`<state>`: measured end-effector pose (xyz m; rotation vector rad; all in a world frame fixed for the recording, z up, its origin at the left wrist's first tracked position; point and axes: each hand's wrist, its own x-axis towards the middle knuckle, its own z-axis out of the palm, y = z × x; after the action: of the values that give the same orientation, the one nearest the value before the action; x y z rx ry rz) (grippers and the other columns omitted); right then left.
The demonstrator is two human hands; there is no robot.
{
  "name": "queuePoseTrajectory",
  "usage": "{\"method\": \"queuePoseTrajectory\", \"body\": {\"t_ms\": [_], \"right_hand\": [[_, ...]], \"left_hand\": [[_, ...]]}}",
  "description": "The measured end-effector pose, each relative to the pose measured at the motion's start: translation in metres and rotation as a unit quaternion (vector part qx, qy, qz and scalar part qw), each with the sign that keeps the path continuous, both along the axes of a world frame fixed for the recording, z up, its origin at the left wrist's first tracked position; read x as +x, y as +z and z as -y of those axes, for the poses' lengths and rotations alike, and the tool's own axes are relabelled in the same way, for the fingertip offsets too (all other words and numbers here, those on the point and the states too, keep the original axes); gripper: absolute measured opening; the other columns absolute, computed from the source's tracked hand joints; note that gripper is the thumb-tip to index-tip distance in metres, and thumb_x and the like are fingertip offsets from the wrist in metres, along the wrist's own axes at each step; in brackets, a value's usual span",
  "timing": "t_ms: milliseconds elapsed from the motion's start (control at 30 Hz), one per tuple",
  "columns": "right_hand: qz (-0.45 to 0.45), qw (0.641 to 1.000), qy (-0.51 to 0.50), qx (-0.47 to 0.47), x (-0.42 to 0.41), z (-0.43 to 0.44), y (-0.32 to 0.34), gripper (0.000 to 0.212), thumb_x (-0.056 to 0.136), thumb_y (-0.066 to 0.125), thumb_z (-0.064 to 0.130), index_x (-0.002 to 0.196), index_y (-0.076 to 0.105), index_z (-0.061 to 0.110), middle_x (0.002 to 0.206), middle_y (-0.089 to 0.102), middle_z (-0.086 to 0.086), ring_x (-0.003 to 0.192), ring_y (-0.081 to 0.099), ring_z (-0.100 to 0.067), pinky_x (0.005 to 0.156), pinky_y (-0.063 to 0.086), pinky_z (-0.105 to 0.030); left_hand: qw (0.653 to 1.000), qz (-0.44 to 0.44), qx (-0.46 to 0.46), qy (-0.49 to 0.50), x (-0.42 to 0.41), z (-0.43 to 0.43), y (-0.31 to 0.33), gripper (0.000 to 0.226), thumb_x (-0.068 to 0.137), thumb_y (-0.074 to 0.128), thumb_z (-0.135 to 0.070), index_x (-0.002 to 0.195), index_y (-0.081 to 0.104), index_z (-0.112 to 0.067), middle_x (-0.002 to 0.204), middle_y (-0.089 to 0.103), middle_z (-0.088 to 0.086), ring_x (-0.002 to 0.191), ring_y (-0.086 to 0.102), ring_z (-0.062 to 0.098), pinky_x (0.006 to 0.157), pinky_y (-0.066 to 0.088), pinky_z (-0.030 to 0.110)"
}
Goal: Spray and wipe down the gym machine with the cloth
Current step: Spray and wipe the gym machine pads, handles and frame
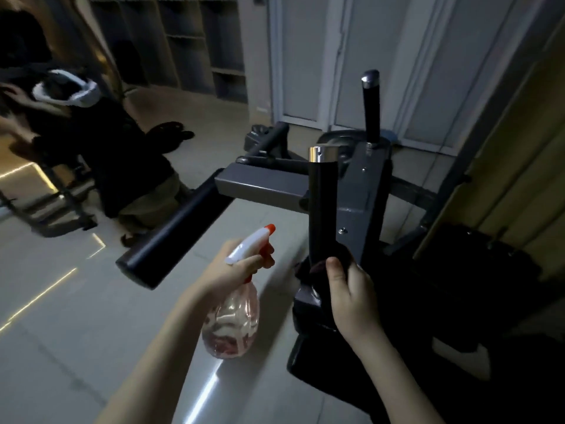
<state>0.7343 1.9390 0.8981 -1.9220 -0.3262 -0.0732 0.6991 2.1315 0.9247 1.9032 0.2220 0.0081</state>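
Grey steel forms the gym machine [363, 191], the largest thing in view, which fills the frame from the centre out to three o'clock. Its square beam reaches toward nine o'clock. Below the beam, a black padded roller [171, 234] slants down toward eight o'clock over the pale tiled floor [61, 332]. A second person [101, 154] crouches well apart at ten o'clock.

What matters here is the upright handle [322, 203], a black tube with a chrome cap. Its long axis runs straight from twelve to six o'clock, just right of centre.

The spray bottle [235, 319] is clear, with a white and orange trigger head. It hangs at nine o'clock of that handle, near it but not touching, and its nozzle points toward two o'clock at the tube. The dark cloth [319, 270] is bunched round the foot of the handle and is hard to make out in the dim light.

The left hand [235, 267] is curled round the bottle's neck with a finger at the trigger. The right hand [351, 298] grips the cloth against the handle's base, thumb in front, so it is the nearer hand and already in contact.

Judging from this, the wipe has the whole tube above it to cover, so the next stroke would run toward twelve o'clock along the axis.
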Motion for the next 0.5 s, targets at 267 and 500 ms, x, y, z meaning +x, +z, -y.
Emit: {"method": "queuePoseTrajectory", "body": {"t_ms": [267,500], "right_hand": [[-0.138,0.965,-0.133,0.176,-0.006,-0.008,0.028,0.033,0.097,0.040,0.037,0.115,0.058,0.015,0.097,0.058,0.008,0.092,0.056,-0.011,0.076,0.040,-0.013],[0.125,0.969,-0.068,-0.203,-0.019,-0.020,0.009,0.071,0.086,0.050,0.050,0.133,0.032,0.000,0.111,0.063,-0.023,0.094,0.067,-0.033,0.070,0.056,-0.029]], "left_hand": [[0.999,0.022,-0.045,-0.021,0.006,-0.001,-0.016,0.044,0.075,0.047,-0.024,0.114,0.057,-0.043,0.092,0.069,-0.004,0.081,0.063,0.003,0.069,0.049,0.017],[0.998,0.020,-0.059,0.032,-0.005,0.004,-0.027,0.048,0.073,0.047,-0.025,0.119,0.059,-0.025,0.090,0.071,-0.003,0.087,0.063,0.018,0.072,0.049,0.022]]}}
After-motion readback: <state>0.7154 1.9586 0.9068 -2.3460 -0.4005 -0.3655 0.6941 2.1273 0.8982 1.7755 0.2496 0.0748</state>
